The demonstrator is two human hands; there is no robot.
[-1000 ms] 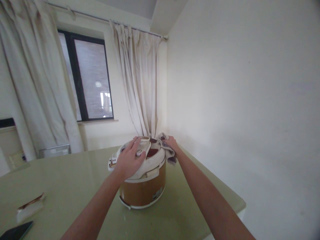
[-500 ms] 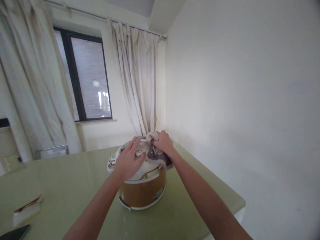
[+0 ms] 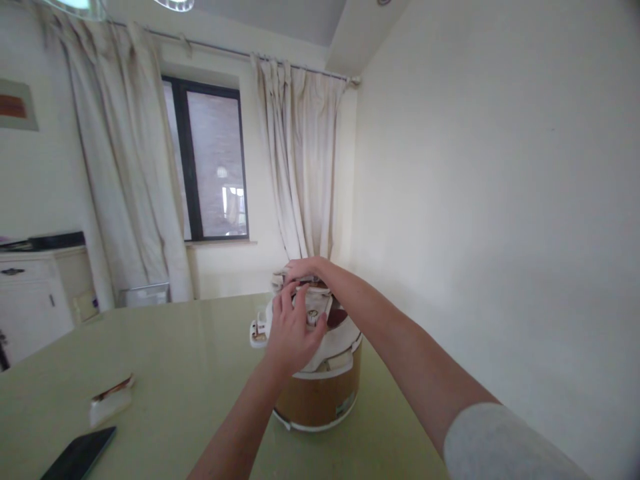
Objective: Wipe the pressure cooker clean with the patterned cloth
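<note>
A pressure cooker (image 3: pixel 320 393) with a brown body and a white lid (image 3: pixel 337 340) stands on the pale green table (image 3: pixel 190 360). My left hand (image 3: pixel 293 330) lies flat on the near side of the lid, fingers spread. My right hand (image 3: pixel 300 269) reaches over the far side of the lid, fingers curled on a cloth (image 3: pixel 281 279) that is mostly hidden behind my left hand.
A dark phone (image 3: pixel 80 453) and a small white packet (image 3: pixel 111 400) lie on the table at the near left. A white cabinet (image 3: pixel 35 293) stands at the left wall. Curtains (image 3: pixel 305 173) and a window (image 3: pixel 213 167) are behind. The white wall is close on the right.
My right hand has moved with the cloth from the lid's right side to its far top. The camera has shifted, so the cooker now sits further right. My left hand stays on the lid.
</note>
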